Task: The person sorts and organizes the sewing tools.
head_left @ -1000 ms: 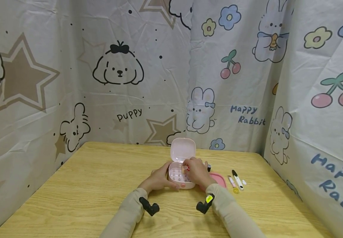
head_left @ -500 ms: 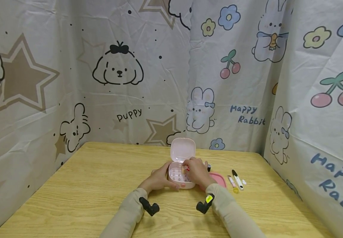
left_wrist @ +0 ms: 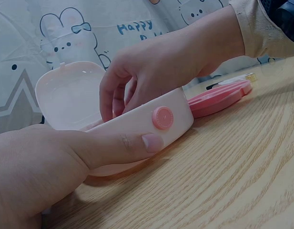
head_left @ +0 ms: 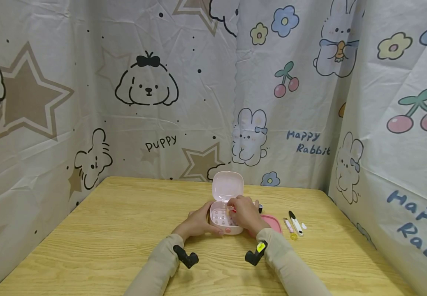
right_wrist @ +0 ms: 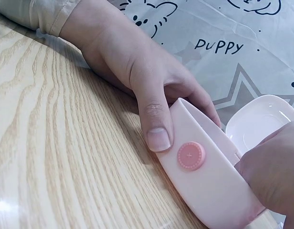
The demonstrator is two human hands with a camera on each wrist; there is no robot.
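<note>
A light pink box stands on the table with its hinged lid raised at the back. My left hand grips the box's left side, the thumb lying on the front wall near a round pink button and the fingers around the far side. My right hand reaches into the box from the right with bent fingers. At its fingertips shows a small red and yellowish thing, pinched there and mostly hidden; its kind is unclear. In the left wrist view the box wall hides the right fingertips.
To the right of the box lies a darker pink tray-like piece, partly behind the right forearm. Beyond it are a black-and-white slim tool, a small pink-and-white stick, a yellow round piece and a small white piece. Patterned curtains surround the wooden table.
</note>
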